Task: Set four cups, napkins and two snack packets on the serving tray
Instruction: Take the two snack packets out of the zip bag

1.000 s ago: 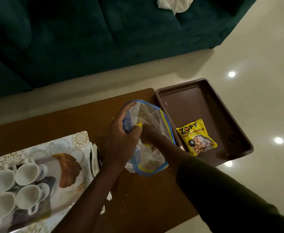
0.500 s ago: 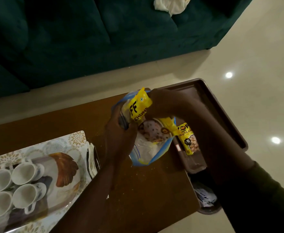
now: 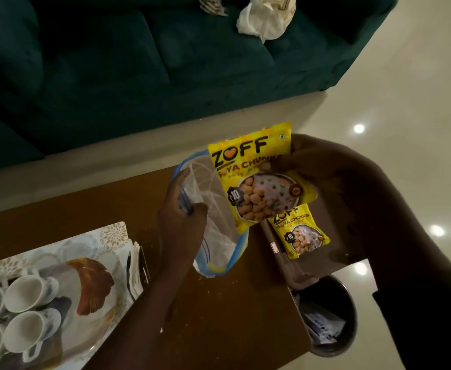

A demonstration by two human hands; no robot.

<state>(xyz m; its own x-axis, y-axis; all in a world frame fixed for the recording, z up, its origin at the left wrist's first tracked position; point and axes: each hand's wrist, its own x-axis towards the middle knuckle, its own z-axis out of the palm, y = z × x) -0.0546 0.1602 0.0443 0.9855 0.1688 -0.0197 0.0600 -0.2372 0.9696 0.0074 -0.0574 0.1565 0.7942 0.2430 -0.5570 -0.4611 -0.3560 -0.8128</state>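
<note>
My right hand (image 3: 323, 161) holds a yellow snack packet (image 3: 256, 177) up above the table's right end, clear of the zip bag. My left hand (image 3: 181, 222) grips the rim of the clear, blue-edged zip bag (image 3: 219, 236), which stands open on the wooden table. A second, identical yellow packet (image 3: 300, 231) lies flat in the brown tray (image 3: 307, 271) to the right. At the lower left a patterned serving tray (image 3: 106, 236) carries several white cups (image 3: 29, 289) lying on their sides. Folded napkins (image 3: 136, 271) sit along its right edge.
The wooden table (image 3: 219, 316) ends just right of the zip bag. A dark waste bin (image 3: 328, 316) with paper in it stands on the floor below the brown tray. A dark green sofa (image 3: 138, 62) with a white cloth (image 3: 264, 20) lies beyond.
My right hand went into the zip bag, drew out a second yellow packet and lifted it up and to the right. My left hand kept hold of the bag.
</note>
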